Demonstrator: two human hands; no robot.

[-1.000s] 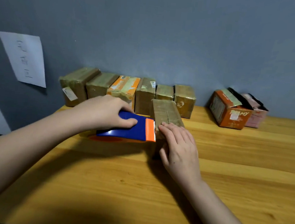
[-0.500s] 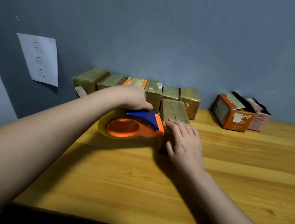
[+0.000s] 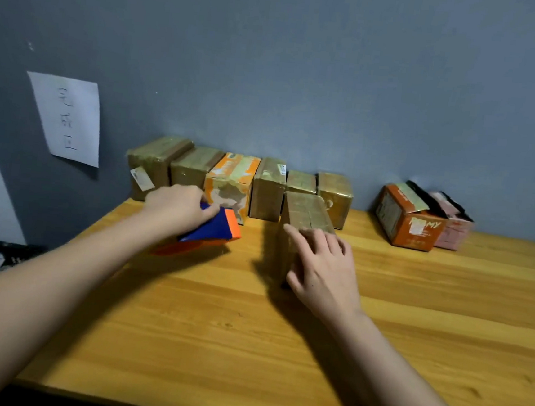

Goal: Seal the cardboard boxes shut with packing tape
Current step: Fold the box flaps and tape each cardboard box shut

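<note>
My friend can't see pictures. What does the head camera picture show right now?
A person's right hand rests on a taped cardboard box on a wooden table, while the left hand holds a blue and orange tape dispenser beside it. Six more taped boxes line the grey wall behind, with two open boxes off to the right.

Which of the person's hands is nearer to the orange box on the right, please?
Right. The right hand is well short of the orange box; the left hand is farther away.
</note>
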